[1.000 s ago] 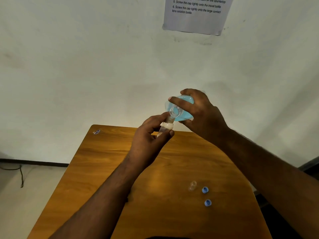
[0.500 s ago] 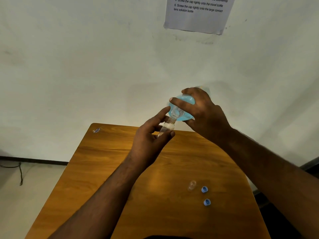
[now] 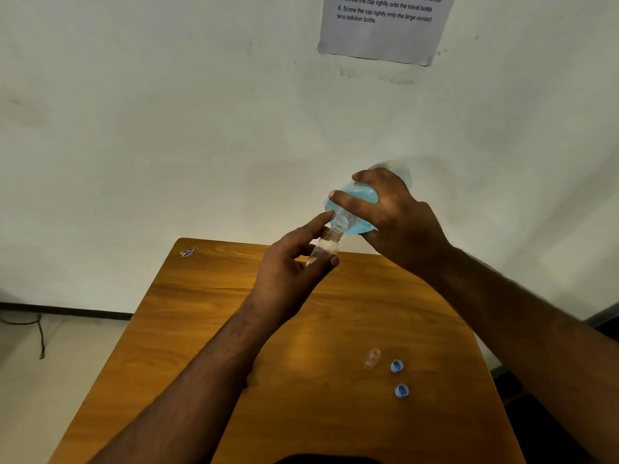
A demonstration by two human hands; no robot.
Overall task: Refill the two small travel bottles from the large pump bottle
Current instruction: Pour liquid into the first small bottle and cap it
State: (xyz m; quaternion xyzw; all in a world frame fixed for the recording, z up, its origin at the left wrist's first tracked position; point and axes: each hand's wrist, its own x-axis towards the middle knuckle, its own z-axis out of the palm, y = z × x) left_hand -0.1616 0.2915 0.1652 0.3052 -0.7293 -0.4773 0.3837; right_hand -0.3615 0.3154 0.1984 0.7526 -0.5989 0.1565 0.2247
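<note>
Above the table's (image 3: 207, 296) far edge, mid-frame, I poured.
Left hand (image 3: 288, 272) pinched the light, slick travel bottle (image 3: 323, 249); right hand (image 3: 398, 219) wrapped the heavier large bottle's (image 3: 360, 195) shoulder, fingers clamped.

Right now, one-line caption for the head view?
Right hand tips large blue bottle into small travel bottle held by left hand.

Two bare forearms, no sleeves visible
</note>
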